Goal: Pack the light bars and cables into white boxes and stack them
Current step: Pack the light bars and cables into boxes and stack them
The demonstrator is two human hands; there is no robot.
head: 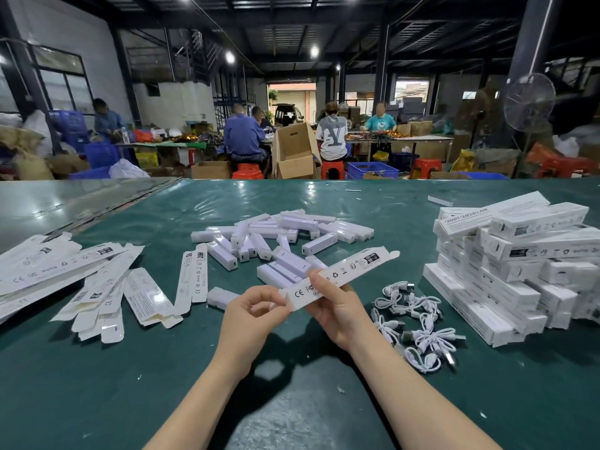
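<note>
Holding one white box point(344, 274) up in both hands, just in front of the light bar pile point(279, 235), which we'll use as our landmark. Left hand point(256, 306) pinches the near end flap between thumb and fingertips. Right hand point(337, 306) is wrapped round the box body from below, thumb on the printed face. Box looks flattish and its far tuck flap sticks out loose, so we judge this is the opening-up step with nothing loaded yet. Flat boxes point(97, 280) lie left of the pile, cables point(418, 323) to its right and nearer us, packed stack point(506, 271) further right again, all on the green table point(292, 401).

Risks as we see them:
- pulling the flap too hard creases or tears it at the fold
- far end not closed: a bar pushed in could slide straight out
- cables look tangled, so lifting one may drag its neighbours
- packed stack sits uneven with its top boxes skewed, so a careless add could tip it
</note>
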